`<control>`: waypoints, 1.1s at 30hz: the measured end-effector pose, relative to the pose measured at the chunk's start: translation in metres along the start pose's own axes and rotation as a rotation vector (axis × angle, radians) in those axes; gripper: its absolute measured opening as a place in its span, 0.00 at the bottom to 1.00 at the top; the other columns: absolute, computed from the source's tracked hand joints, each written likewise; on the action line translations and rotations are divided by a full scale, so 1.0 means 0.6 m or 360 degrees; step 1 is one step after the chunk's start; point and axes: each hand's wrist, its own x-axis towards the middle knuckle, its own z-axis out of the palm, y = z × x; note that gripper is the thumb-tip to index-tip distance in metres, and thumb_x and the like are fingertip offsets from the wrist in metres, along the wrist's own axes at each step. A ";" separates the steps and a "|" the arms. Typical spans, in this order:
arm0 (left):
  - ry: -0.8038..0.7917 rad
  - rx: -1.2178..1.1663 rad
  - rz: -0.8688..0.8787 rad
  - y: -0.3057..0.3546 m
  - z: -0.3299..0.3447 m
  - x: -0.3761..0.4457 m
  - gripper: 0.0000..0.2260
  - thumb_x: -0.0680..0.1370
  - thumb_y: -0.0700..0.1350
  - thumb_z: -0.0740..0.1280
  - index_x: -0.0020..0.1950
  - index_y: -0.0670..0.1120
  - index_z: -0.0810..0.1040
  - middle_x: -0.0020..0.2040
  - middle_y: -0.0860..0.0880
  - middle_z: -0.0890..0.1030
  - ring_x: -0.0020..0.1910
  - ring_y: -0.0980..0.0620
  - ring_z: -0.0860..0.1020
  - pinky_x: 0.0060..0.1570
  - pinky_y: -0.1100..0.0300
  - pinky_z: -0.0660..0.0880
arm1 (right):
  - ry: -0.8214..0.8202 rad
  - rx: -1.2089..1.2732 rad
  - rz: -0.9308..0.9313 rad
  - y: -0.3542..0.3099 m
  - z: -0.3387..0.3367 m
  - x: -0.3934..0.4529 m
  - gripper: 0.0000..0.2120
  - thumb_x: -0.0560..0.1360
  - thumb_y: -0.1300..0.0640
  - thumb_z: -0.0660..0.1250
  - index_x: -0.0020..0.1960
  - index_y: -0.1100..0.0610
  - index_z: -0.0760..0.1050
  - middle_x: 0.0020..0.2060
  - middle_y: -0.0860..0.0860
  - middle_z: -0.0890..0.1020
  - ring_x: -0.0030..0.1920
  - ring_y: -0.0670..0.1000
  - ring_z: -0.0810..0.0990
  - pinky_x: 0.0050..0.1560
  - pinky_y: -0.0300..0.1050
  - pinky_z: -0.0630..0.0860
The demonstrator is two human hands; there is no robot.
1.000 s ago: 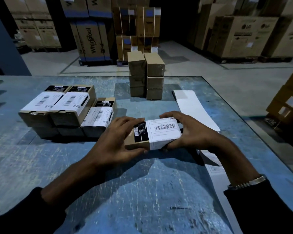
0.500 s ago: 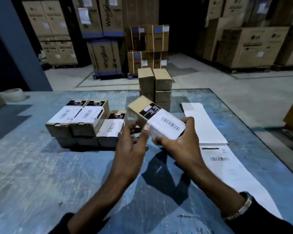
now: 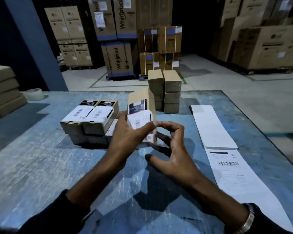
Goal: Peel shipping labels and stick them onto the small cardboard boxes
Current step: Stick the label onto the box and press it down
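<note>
The labelled box (image 3: 141, 114) has tipped upright since the earlier frame. Left hand (image 3: 125, 137) grasps it; right hand (image 3: 174, 154) released. Light, stiff cardboard: hold the side faces.

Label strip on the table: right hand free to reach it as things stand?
Probably yes. The right hand is off the held box, fingers loosely curled and empty, and bare table lies between it and the label strip.
</note>
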 end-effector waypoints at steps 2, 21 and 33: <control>0.0057 0.0390 0.0180 0.006 -0.028 0.018 0.30 0.71 0.57 0.82 0.70 0.55 0.76 0.60 0.48 0.84 0.55 0.47 0.86 0.49 0.49 0.86 | -0.0011 0.0029 0.0082 -0.006 -0.011 0.006 0.36 0.74 0.63 0.78 0.70 0.44 0.59 0.73 0.40 0.71 0.70 0.44 0.78 0.66 0.51 0.81; 0.0247 0.1882 0.0344 0.006 -0.097 0.120 0.34 0.69 0.71 0.70 0.61 0.45 0.83 0.59 0.42 0.81 0.64 0.39 0.72 0.51 0.49 0.71 | 0.0083 -0.0595 0.0389 0.016 -0.059 0.032 0.31 0.76 0.43 0.77 0.71 0.38 0.62 0.66 0.42 0.74 0.60 0.38 0.79 0.47 0.38 0.75; 0.0208 0.1813 0.0322 -0.004 -0.085 0.126 0.31 0.75 0.59 0.74 0.75 0.46 0.76 0.77 0.41 0.68 0.76 0.39 0.66 0.64 0.43 0.73 | -0.0072 -0.0708 0.0354 0.027 -0.052 0.023 0.24 0.77 0.43 0.75 0.68 0.38 0.68 0.63 0.39 0.75 0.58 0.36 0.78 0.49 0.34 0.74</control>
